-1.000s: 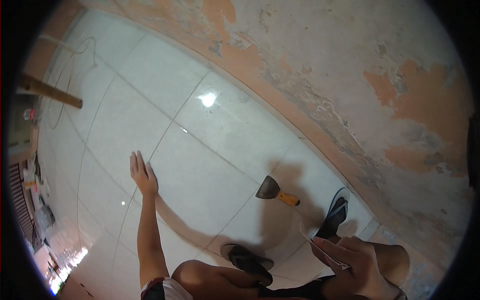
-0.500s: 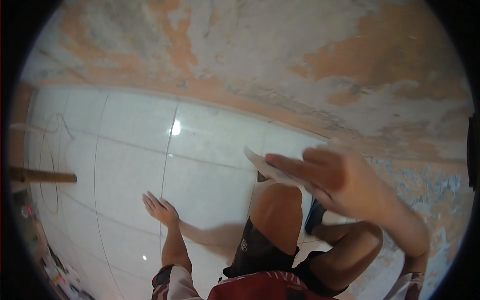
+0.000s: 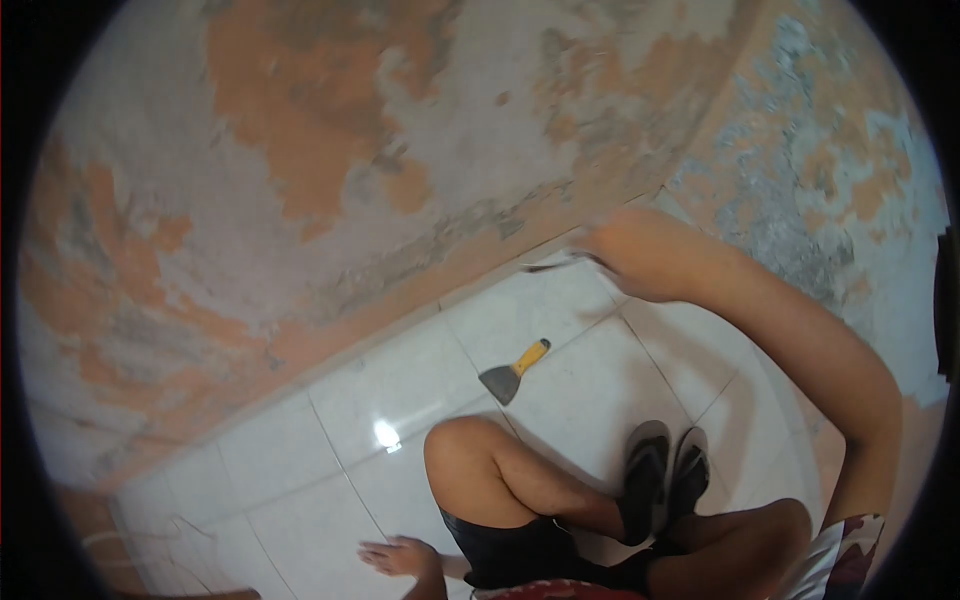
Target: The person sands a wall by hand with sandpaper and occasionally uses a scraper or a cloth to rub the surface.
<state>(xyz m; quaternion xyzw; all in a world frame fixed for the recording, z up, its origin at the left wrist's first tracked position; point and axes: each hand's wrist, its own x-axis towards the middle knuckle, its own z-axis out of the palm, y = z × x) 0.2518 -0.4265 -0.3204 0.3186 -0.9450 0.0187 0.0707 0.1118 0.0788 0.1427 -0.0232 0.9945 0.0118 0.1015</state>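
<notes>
My right hand (image 3: 625,255) is closed around a thin flat tool, its blade (image 3: 548,266) pointing left beside the base of the peeling wall (image 3: 480,130). The hand is blurred, and its grip hides the handle. My left hand (image 3: 400,556) is low in the view, over the white tiled floor (image 3: 290,445), with fingers spread and nothing in it. Between my knee and the wall, a putty knife with a yellow handle (image 3: 530,357) and a grey blade lies on the tiles.
My bent legs and sandalled feet (image 3: 648,465) are at the lower middle and right. Another flaking wall (image 3: 800,150) meets the first at a corner on the right. A pale cord (image 3: 190,545) lies at the lower left.
The view has swung right, bringing the corner and the whole putty knife into sight. My right hand has reached forward with the tool to the wall's base. My left hand stays low and open.
</notes>
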